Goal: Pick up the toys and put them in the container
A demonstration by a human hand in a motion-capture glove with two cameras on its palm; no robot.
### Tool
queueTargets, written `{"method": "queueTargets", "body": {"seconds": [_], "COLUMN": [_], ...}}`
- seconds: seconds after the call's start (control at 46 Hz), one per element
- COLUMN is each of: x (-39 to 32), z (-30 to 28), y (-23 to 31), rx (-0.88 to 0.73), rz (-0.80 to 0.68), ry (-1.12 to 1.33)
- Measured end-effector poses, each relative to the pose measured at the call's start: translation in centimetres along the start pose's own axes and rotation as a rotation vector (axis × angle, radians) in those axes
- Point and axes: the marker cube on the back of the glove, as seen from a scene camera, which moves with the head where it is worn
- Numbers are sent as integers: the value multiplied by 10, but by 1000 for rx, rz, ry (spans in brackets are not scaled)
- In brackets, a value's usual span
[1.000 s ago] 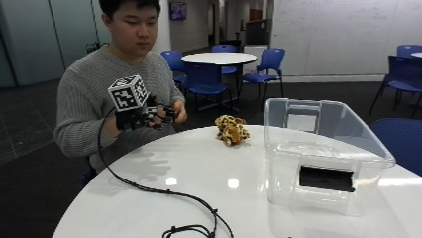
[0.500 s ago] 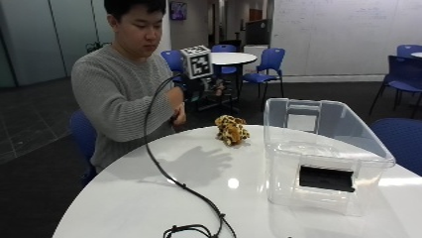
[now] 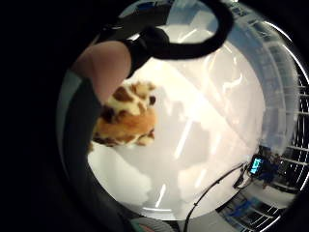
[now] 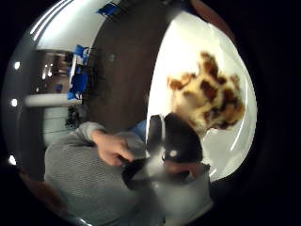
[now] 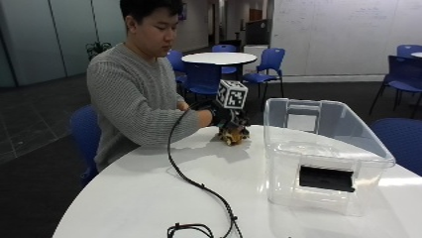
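Note:
A small plush toy (image 5: 234, 135) with brown spots on tan lies on the white round table (image 5: 151, 198), near its far edge in front of the person. My gloved right hand (image 5: 214, 115) is right above and against the toy, fingers reaching down onto it without closing round it. In the palm views the toy (image 3: 128, 118) (image 4: 209, 101) lies on the table close under the palm, with a black-gloved finger (image 4: 181, 139) beside it. The clear plastic container (image 5: 316, 163) stands open-topped to the right of the toy.
A black cable (image 5: 198, 186) trails from the glove across the table to its near edge. The person's bare left hand (image 4: 110, 148) stays near their body. Blue chairs (image 5: 395, 134) and another table stand behind.
The gloved hand left the person's chest, swung up and toward the container side, then came down onto the plush toy. The toy and the container have not moved.

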Motion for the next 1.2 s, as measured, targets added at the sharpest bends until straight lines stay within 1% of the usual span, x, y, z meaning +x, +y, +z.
{"method": "queueTargets", "body": {"seconds": [0.022, 0.065, 0.13, 0.326, 0.435, 0.544, 0.587, 0.652, 0.783, 0.848, 0.891, 0.978, 1.087, 1.152, 1.196], "x": [-13, -19, -25, -21, -18, -17, -16, -12, 14, 14, 13, 22, 44, 73, 100], "z": [19, 46, 66, 67, 64, 57, 46, 14, -92, -140, -160, -178, -180, -179, -179], "y": [-8, -12, -15, -16, -17, -23, -23, -20, 3, 3, -1, -5, -19, -31, -39], "rx": [-42, -77, -46, -22, 50, 135, 143, 183, 302, 364, 387, 385, 366, 352, 338], "rz": [12, 31, 54, 70, 63, 87, 84, 56, -20, -5, 19, 42, 102, 173, 252], "ry": [6, 31, 64, 80, 59, -19, -44, -44, -46, -43, -21, 50, 100, 157, 213]}}
